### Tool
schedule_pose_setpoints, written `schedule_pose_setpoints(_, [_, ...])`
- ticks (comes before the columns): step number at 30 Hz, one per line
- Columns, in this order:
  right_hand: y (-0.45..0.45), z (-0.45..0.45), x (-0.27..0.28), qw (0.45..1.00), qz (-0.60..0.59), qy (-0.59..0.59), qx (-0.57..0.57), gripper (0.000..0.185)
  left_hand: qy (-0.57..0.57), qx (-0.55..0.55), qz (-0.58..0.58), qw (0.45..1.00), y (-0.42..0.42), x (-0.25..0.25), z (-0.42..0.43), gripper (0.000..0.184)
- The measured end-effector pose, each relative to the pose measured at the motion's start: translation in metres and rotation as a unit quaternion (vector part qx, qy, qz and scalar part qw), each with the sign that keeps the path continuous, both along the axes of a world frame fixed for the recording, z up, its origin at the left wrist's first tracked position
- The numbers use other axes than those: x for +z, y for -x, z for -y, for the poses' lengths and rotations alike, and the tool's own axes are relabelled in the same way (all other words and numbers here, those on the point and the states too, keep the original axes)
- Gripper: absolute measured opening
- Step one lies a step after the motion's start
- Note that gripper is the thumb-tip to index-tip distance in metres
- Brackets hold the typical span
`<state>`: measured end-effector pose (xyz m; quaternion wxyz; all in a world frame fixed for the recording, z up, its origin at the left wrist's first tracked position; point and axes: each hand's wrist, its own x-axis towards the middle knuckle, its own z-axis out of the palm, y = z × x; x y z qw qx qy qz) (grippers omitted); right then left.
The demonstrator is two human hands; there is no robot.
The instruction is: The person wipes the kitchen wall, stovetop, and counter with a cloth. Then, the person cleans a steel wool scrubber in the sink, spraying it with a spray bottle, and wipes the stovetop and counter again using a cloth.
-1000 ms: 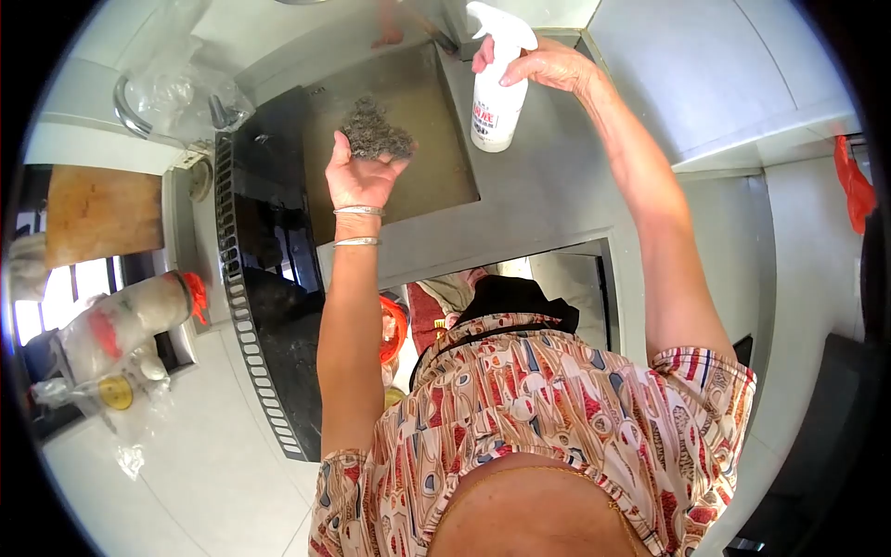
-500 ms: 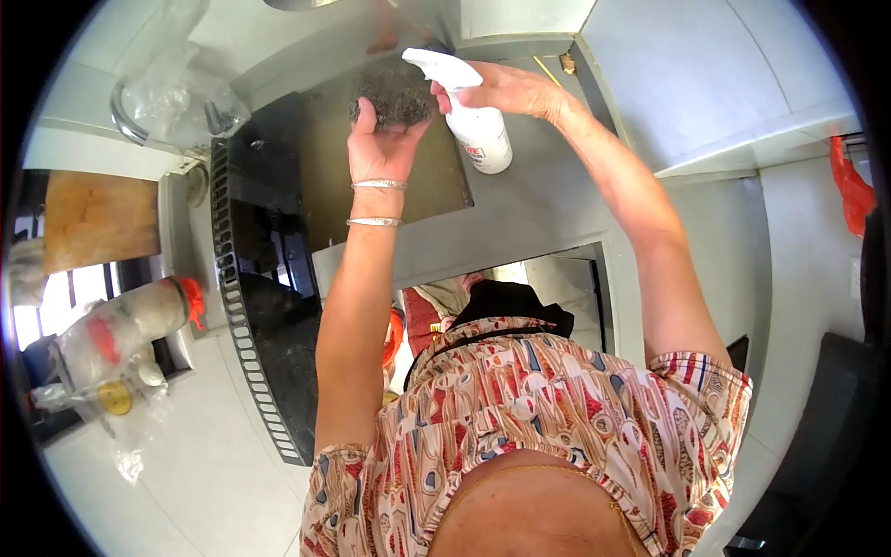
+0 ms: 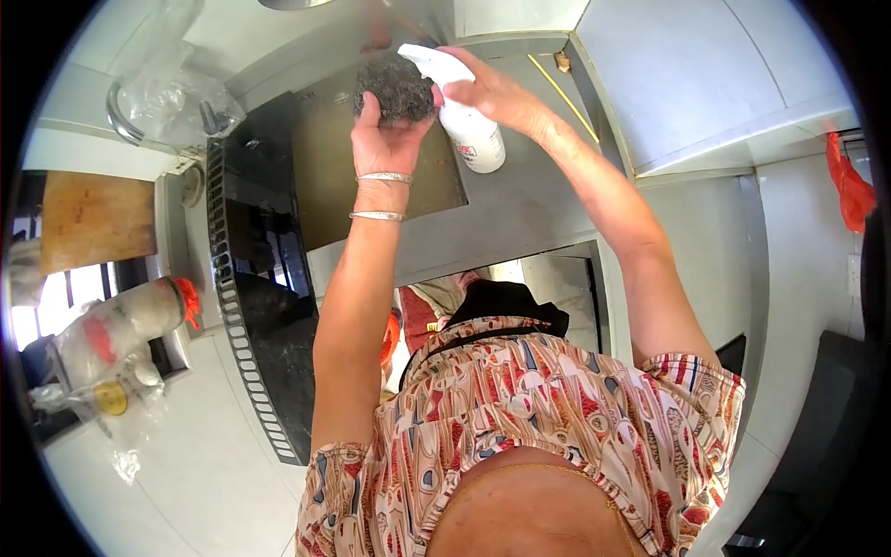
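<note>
My left hand [image 3: 394, 144] is closed around a dark grey, bushy steel wool scrubber [image 3: 394, 85], with the thumb along its near side. Two silver bangles circle that wrist. A white spray bottle [image 3: 473, 137] with printing on its side is gripped at the neck by my right hand [image 3: 487, 90], fingers near the trigger. The bottle leans, its nozzle pointing left over the scrubber. Both hands are above the grey counter, near a brownish flat panel [image 3: 348, 190]. Whether any spray comes out, I cannot tell.
A black glass-like panel with a slotted edge [image 3: 264, 232] lies left of the brownish panel. A thin yellow stick [image 3: 564, 97] rests on the counter at right. Clear plastic bags [image 3: 172, 102] hang at upper left, and a red bag [image 3: 849, 186] at far right.
The spray bottle and my right hand have shifted slightly left. My left hand has tipped the scrubber a little. More of the yellow stick shows beside my right forearm.
</note>
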<state>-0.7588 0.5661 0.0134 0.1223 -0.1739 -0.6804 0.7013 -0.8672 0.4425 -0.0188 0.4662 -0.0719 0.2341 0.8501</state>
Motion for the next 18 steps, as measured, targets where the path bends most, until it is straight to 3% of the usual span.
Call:
schedule_pose_setpoints(3, [0.001,-0.004,0.004,0.983,0.044,-0.175,0.043,0.052,0.021,0.004,-0.001,1.0,0.0,0.0,-0.003,0.041])
schedule_pose_setpoints(7, [0.003,-0.007,-0.006,0.982,0.036,-0.181,0.03,0.051,0.04,0.005,-0.006,0.999,0.001,0.002,-0.006,0.04])
schedule_pose_setpoints(9, [0.002,-0.008,0.004,0.987,0.066,-0.138,0.05,0.058,0.034,0.001,-0.006,0.999,0.002,0.003,-0.006,0.04])
schedule_pose_setpoints(15, [0.001,-0.01,-0.001,0.997,0.025,-0.024,0.063,0.053,-0.005,-0.014,0.02,1.0,0.003,0.002,-0.005,0.04])
schedule_pose_setpoints(18, [0.003,-0.009,0.002,0.995,0.037,-0.063,0.067,0.052,0.008,-0.008,0.013,1.0,0.002,0.006,-0.005,0.04])
